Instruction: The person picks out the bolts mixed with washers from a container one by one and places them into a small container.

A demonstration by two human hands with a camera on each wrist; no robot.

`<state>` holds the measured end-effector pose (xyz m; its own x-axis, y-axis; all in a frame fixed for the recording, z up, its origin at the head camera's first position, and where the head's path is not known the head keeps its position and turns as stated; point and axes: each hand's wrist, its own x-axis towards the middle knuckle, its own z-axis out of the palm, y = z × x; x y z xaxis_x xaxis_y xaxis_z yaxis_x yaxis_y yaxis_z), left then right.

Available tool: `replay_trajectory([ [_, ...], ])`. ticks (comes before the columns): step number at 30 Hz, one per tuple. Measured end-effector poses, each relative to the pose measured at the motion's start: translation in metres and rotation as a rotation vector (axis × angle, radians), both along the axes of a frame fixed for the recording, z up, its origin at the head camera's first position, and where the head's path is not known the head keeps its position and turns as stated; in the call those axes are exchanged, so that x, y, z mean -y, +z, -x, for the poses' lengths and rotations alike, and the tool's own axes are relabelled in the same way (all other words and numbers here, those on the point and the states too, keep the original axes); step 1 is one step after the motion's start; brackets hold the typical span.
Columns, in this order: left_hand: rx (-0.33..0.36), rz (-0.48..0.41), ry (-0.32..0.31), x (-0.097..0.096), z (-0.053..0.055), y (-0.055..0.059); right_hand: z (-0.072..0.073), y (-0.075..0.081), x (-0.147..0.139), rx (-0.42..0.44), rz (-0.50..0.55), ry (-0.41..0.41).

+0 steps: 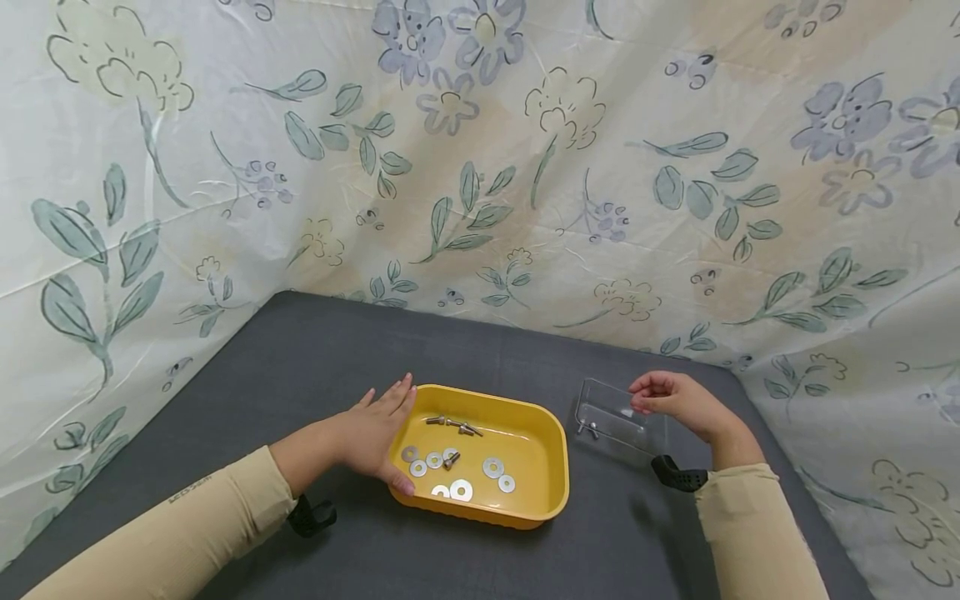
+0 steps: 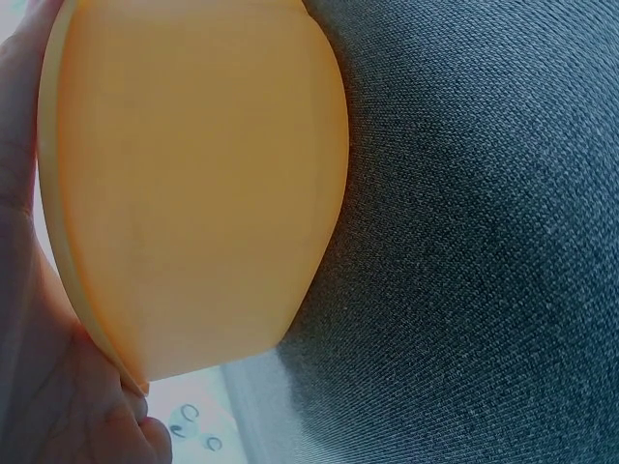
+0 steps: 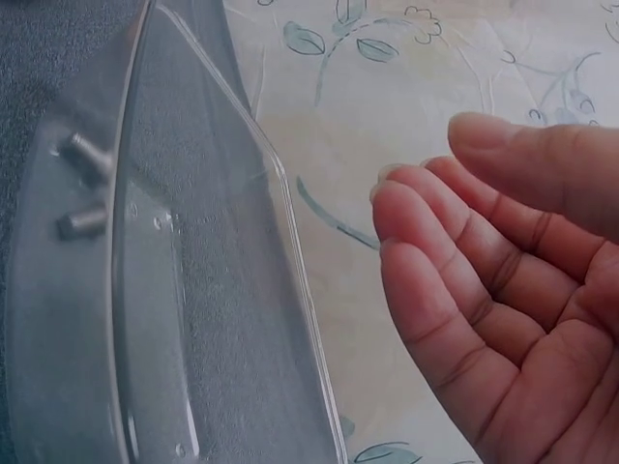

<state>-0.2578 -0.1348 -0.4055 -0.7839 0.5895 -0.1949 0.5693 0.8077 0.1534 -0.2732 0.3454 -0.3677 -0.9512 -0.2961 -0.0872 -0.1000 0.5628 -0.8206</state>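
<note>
While against tray, left hand outspread

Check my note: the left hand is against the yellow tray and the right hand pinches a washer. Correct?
Not quite: the right hand pinches nothing; the right wrist view shows it empty. The left hand is indeed against the yellow tray.
</note>
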Motion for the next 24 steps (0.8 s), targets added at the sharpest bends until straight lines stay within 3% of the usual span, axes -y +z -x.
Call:
replay_trajectory([
  [10, 0.001, -0.009, -0.016, 0.001, 0.000, 0.002, 0.002, 0.012, 0.015, -0.001, -0.048, -0.024],
  [24, 0.010, -0.004, -0.016, 0.000, 0.002, 0.003, 0.003, 0.032, 0.047, -0.055, -0.064, 0.054],
])
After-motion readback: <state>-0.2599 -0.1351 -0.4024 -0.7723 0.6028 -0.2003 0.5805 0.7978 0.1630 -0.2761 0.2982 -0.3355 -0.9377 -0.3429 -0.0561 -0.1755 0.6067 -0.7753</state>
